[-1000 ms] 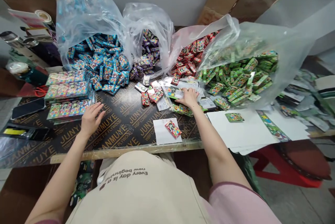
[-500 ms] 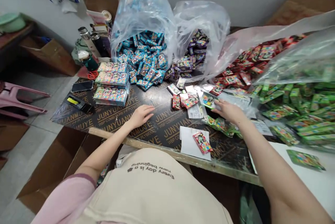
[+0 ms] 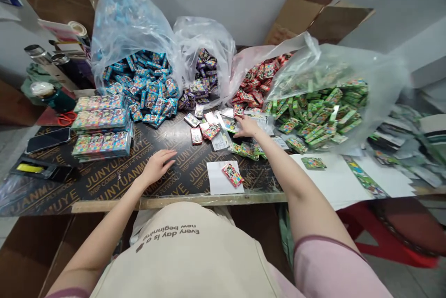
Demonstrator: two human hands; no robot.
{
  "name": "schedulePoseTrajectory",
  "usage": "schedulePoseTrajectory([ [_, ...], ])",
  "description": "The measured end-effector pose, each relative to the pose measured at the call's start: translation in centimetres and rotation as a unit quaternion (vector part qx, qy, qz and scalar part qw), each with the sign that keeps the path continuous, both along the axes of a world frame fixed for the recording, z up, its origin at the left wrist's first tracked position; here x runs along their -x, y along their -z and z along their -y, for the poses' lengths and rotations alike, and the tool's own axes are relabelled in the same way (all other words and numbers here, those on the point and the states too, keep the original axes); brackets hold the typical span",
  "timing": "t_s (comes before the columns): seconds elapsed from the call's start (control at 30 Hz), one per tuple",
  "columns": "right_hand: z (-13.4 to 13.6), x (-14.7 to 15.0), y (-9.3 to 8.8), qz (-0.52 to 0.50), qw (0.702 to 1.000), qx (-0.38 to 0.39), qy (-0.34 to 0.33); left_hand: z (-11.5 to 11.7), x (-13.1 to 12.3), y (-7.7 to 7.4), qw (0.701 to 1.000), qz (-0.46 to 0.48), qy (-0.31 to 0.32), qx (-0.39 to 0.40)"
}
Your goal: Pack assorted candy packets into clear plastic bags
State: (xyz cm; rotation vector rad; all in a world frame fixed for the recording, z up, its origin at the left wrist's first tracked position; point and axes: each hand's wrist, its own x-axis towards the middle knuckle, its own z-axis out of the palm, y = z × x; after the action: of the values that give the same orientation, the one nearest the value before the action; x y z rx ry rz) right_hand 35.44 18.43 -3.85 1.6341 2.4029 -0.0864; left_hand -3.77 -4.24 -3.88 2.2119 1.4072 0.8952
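Note:
My left hand (image 3: 158,166) lies on the dark printed tabletop (image 3: 184,168), fingers stretched and holding nothing. Over a cluster of small packets and clear wrappers is my right hand (image 3: 248,127), its fingers apart at the edge of a green-and-blue packet (image 3: 230,124); whether they touch it I cannot tell. Just below that hand are green packets (image 3: 245,150). To its left sit small red packets (image 3: 211,131) and a white-faced one (image 3: 192,119). Nearer to me, a red packet (image 3: 232,174) rests on white paper (image 3: 216,184).
Plastic bags spill blue packets (image 3: 149,89), purple packets (image 3: 205,73), red packets (image 3: 258,80) and green packets (image 3: 320,112) along the back. At left are stacked packet bundles (image 3: 101,145), a phone (image 3: 49,140), red scissors (image 3: 66,119) and a black tape-cutter-like box (image 3: 40,168). A red stool (image 3: 393,237) stands at lower right.
The view has swung to the right, bringing more of the green bag and the red stool into sight. Both hands remain at about the same places on the table.

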Motion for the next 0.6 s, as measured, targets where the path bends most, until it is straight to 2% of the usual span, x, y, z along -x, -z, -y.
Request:
schedulePoseTrajectory([
  [0.3,-1.5,-1.2,-0.6,0.004,0.996,0.051,-0.069,0.7,1.0,0.9,0.999,-0.024,-0.003,0.032],
  [0.47,0.0,-1.7,0.1,-0.035,0.999,-0.007,0.033,0.6,0.7,1.3,0.999,-0.022,0.006,0.041],
  [0.6,0.3,-1.7,0.3,-0.1,0.988,-0.018,0.114,0.7,0.5,1.4,0.999,-0.025,0.013,0.042],
])
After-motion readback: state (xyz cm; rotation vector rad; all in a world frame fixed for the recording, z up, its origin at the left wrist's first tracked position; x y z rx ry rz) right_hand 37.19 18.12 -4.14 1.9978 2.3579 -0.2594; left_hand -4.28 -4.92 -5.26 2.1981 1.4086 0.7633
